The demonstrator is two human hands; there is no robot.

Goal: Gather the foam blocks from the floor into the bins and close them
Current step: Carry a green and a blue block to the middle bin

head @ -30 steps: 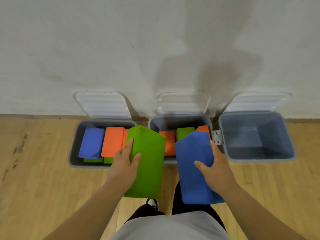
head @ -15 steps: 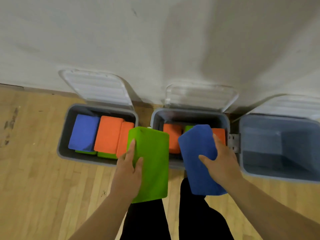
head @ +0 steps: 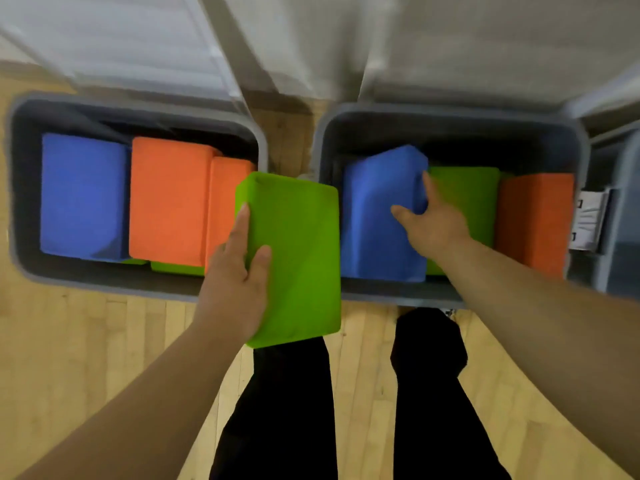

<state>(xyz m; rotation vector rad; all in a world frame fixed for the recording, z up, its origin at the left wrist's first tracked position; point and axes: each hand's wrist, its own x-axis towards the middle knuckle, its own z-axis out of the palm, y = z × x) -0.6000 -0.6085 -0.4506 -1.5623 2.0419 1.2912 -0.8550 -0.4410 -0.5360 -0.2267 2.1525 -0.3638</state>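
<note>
Two foam blocks in hand, both bins open.
Left hand (head: pixel 235 282) grips the green block (head: pixel 298 258) by its left edge, above the gap between left bin (head: pixel 104 282) and middle bin (head: pixel 381 296). Right hand (head: pixel 433 226) holds the blue block (head: pixel 377 230) inside the middle bin (tilted, beside a second green block (head: pixel 464 202)).

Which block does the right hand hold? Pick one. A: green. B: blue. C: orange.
B: the right hand grips the blue block by its edge, while the left hand holds the green block.
</note>
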